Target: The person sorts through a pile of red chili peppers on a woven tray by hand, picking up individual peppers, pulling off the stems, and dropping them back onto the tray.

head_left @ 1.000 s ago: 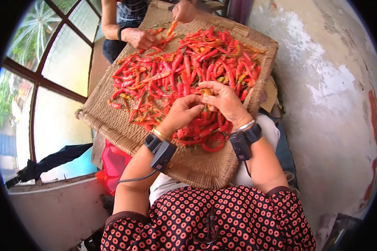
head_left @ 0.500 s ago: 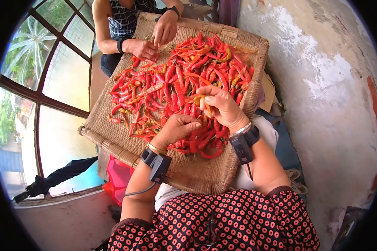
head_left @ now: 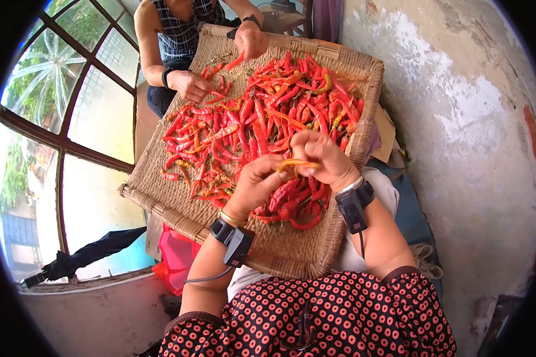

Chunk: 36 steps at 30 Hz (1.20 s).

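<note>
A slim orange chili pepper is stretched between my two hands, above the heap. My left hand pinches its left end between thumb and fingers. The other end is in my right hand, whose fingers are curled closed. Beneath and beyond lie many red chili peppers, some yellowish or green, spread over a woven tray. My fingers hide part of the heap and the pepper's right tip.
Across the tray a person's hands handle red peppers at the far left corner. A black umbrella leans by the window at left, near a pink plastic bag. A plastered wall stands at right.
My left hand has moved up and right to the orange pepper, which both hands now grip. The other person's hands have moved apart, the right one drawing a red pepper away.
</note>
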Each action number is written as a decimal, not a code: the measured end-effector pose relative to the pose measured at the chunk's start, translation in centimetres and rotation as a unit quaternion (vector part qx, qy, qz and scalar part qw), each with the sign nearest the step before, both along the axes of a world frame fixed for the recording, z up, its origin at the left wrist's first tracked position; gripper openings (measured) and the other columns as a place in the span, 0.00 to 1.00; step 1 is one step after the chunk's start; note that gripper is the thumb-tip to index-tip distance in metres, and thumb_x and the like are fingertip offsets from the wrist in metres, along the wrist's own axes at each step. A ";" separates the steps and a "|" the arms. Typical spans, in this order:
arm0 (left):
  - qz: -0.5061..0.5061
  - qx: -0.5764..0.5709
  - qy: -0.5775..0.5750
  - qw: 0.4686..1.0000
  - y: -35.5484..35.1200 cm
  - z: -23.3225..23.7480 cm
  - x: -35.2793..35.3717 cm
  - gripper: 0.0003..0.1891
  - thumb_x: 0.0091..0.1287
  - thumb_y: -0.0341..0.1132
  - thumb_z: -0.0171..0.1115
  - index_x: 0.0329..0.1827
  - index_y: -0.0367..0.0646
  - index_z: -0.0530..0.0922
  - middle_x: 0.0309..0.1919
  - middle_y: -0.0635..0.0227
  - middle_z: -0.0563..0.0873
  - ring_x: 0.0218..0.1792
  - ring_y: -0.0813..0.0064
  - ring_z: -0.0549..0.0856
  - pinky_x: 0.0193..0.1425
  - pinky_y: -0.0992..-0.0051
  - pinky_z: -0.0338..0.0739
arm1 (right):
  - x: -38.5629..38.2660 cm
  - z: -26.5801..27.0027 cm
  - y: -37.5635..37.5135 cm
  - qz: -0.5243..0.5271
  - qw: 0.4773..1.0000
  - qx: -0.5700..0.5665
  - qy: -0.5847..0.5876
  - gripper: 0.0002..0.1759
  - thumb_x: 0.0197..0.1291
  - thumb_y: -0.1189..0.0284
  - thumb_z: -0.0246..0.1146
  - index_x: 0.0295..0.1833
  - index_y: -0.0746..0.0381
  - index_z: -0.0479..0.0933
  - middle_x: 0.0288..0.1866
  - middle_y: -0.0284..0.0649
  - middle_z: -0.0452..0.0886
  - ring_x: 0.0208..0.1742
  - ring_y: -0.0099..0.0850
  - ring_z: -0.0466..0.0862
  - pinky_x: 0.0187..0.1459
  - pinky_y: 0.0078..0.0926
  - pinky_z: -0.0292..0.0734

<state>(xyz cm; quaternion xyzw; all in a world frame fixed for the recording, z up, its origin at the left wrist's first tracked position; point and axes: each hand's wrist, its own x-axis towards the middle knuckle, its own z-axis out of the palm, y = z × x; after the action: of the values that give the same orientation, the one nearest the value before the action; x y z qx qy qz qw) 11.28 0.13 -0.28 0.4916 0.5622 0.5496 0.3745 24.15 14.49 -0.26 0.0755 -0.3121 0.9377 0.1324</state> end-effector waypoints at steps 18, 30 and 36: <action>0.267 0.018 -0.212 0.940 2.6 3.1 -6.8 0.19 0.66 0.43 0.52 0.49 0.35 0.74 0.38 0.66 0.81 0.28 0.83 0.78 0.28 0.83 0.72 | -1.3 -3.8 -0.7 -0.235 0.669 0.659 -0.251 0.14 0.46 0.81 0.52 0.40 0.62 0.78 0.34 0.46 0.79 0.41 0.44 0.79 0.46 0.34 0.73; 0.049 -0.088 0.078 0.992 1.3 -0.1 0.0 0.20 0.58 0.27 0.61 0.55 0.36 0.71 0.33 0.74 0.82 0.25 0.90 0.74 0.31 0.85 0.72 | -1.5 -2.1 -0.6 -0.261 0.787 0.513 -0.223 0.14 0.52 0.83 0.50 0.44 0.67 0.75 0.34 0.39 0.80 0.37 0.25 0.80 0.41 0.22 0.75; 0.092 -0.095 -0.049 0.990 1.2 -0.5 -0.7 0.14 0.62 0.27 0.58 0.51 0.36 0.75 0.33 0.71 0.82 0.25 0.90 0.75 0.29 0.86 0.72 | -1.2 -0.4 -1.4 -0.196 0.905 0.283 -0.249 0.14 0.58 0.79 0.49 0.49 0.67 0.72 0.33 0.34 0.78 0.33 0.20 0.79 0.38 0.18 0.76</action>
<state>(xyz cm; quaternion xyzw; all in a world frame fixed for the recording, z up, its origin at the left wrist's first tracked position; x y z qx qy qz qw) 10.60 1.31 -0.79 0.3725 0.6358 0.5494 0.3938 22.94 13.08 -0.69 -0.1893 -0.5954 0.7534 0.2050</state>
